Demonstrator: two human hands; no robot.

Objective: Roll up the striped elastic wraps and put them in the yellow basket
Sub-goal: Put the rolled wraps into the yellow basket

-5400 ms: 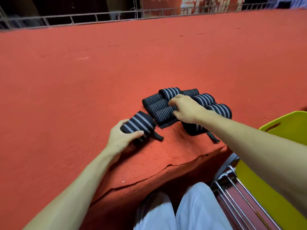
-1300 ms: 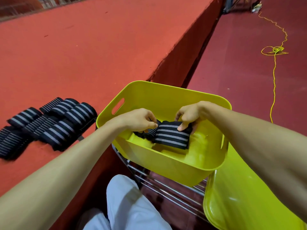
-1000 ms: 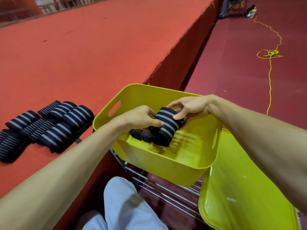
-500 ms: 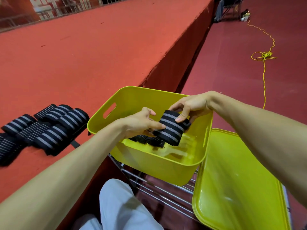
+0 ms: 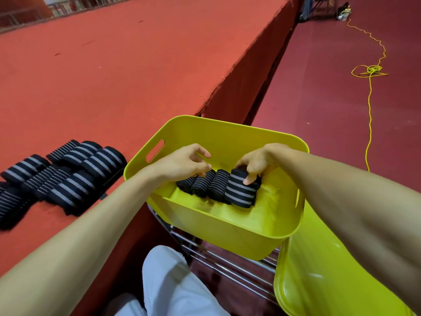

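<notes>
Since each roll is soft, light and springy, I judge it best gripped round its striped middle so it cannot unwind. Beneath both hands sits the yellow basket (image 5: 227,236); left of the left hand (image 5: 182,164), more rolled wraps (image 5: 75,179) lie on the tabletop (image 5: 114,76). The right hand (image 5: 259,161) clamps the end roll (image 5: 239,193), black with grey stripes; the left hand's fingers (image 5: 202,167) curl over the other rolls (image 5: 211,185), grip unclear.

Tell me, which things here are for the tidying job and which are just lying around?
For the job:
yellow basket
rolled wraps inside it
striped wrap, gripped by the right hand
left hand over the rolls
waiting wraps on the red platform

Just lying about:
yellow cord on the floor
yellow lid
metal rack under the basket
</notes>
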